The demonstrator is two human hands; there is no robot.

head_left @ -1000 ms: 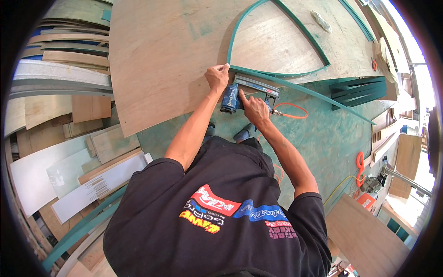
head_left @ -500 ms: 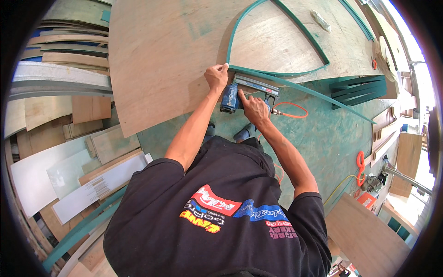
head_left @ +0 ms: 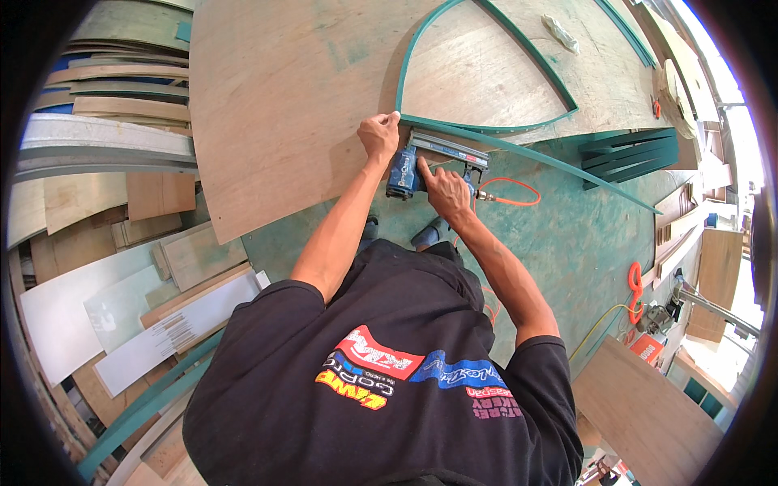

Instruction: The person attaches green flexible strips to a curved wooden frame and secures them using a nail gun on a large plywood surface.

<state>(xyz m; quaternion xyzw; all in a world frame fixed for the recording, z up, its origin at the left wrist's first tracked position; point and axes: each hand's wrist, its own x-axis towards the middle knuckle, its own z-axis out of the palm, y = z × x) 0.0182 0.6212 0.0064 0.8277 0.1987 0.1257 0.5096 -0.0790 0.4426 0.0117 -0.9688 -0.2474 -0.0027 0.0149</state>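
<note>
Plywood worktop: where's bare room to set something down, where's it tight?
Free: the broad stretch of worktop left of the curved green frame and left hand; also the patch the frame encloses.
Crowded: the near edge, with the left hand at the frame's corner and right hand gripping the blue nail gun.

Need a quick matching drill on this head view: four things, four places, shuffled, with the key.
1. blue and silver metal nail gun
2. thin green strip frame, roughly triangular with curved sides
3. crumpled translucent plastic bag
4. stack of long, flat, dark green slats

A. on the pale wooden panel, outside the frame's right side
B. right of the nail gun, lower in the picture than the bag
C. in the right hand
D. lower-left corner at the left hand

Pairs: 1-C, 2-D, 3-A, 4-B
</note>
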